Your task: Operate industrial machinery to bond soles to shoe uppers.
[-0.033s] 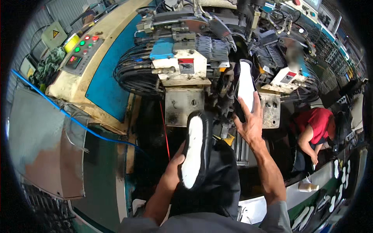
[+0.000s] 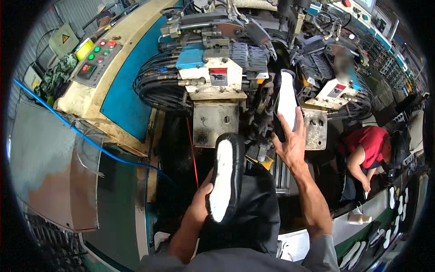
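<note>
My left hand (image 2: 201, 201) is closed around the side of a black shoe upper (image 2: 238, 167), held sole side up above my lap. A white insole (image 2: 223, 181) covers its underside. Farther ahead, a second black shoe upper (image 2: 276, 106) sits in the machine between two clamp units, its white insole (image 2: 286, 93) facing up. My right hand (image 2: 293, 145) rests on the near end of that shoe, fingers stretched and spread, thumb out at the left side. Metal plates (image 2: 216, 124) flank the shoe below the clamps.
At the left are a control panel (image 2: 95, 63) with lit buttons and a blue air hose (image 2: 90, 141). A person in a red shirt (image 2: 369, 143) bends over at the right. Several white insoles (image 2: 358, 255) lie on a green surface near a bottle (image 2: 359, 219).
My left hand and its shoe have shifted slightly left, and the shoe's upper end has dropped a little. My right hand keeps its place on the other shoe.
</note>
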The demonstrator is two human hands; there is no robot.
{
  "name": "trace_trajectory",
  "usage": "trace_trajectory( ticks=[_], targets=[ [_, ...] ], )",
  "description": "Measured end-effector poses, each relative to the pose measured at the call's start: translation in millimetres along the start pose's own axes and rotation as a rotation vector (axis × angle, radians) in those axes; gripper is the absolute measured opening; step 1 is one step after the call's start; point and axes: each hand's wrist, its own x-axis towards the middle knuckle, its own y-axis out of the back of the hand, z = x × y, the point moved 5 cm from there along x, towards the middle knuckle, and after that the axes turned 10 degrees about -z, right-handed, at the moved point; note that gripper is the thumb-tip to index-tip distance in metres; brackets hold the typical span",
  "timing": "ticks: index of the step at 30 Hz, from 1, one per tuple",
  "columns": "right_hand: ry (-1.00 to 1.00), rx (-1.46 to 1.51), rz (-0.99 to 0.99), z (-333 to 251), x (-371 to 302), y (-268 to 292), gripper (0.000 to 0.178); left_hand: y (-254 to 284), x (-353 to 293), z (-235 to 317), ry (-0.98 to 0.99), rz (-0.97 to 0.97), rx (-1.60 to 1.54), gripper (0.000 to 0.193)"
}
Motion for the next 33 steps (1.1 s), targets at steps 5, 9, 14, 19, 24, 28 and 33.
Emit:
trace_trajectory(
  ticks=[5, 9, 14, 19, 24, 28, 33],
  targets=[
    [-0.094, 0.085, -0.059, -7, 2, -14, 0.078, 61, -40, -28, -0.084, 0.066, 0.058, 0.083],
    [0.040, -0.282, 0.035, -6, 0, 3, 0.076, 83, -51, -45, -0.028, 0.110, 0.110, 0.085],
    [0.150, -0.278, -0.132, -10, 13, -3, 0.082, 83, -77, -54, 0.005, 0.066, 0.069, 0.084],
    [0.074, -0.312, -0.155, -6, 6, 0, 0.078, 51, -67, -63, 0.061, -0.057, 0.145, 0.091],
    [0.067, -0.299, -0.132, -2, 12, -5, 0.081, 46, -55, -74, 0.110, -0.022, 0.302, 0.097],
    [0.061, -0.281, -0.129, 8, 64, -6, 0.078, 40, -38, -79, 0.237, 0.027, 0.367, 0.100],
    [0.105, -0.231, -0.058, 31, 127, -14, 0.068, 58, -11, -98, 0.388, 0.069, 0.367, 0.102]
  ],
)
